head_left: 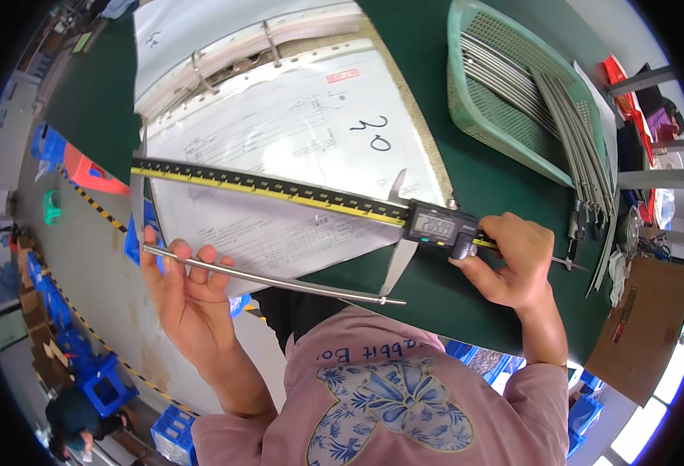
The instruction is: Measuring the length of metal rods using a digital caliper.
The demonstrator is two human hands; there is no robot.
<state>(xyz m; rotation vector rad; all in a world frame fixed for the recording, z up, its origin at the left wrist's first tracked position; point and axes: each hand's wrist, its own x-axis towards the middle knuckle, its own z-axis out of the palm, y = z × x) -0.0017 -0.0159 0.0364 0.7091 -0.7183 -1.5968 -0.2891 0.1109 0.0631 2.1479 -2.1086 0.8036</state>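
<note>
My left hand [202,314] holds a thin metal rod [280,281] near its left end, between thumb and fingers. My right hand [519,260] is closed around the slide end of a long digital caliper [439,227] with a black and yellow scale. The caliper spans the scene above the rod, roughly parallel to it. Its sliding jaw reaches down to the rod close to the right tip, where a small collar shows. At the far left, the other jaw lies beside my left fingertips; whether it touches the rod I cannot tell.
An open ring binder [280,128] with printed sheets lies under the caliper on the green table [482,167]. A green mesh basket [462,116] at the far right holds several metal rods [505,81], and more rods [579,147] lean over its right side. Beyond stands a cardboard box [641,326].
</note>
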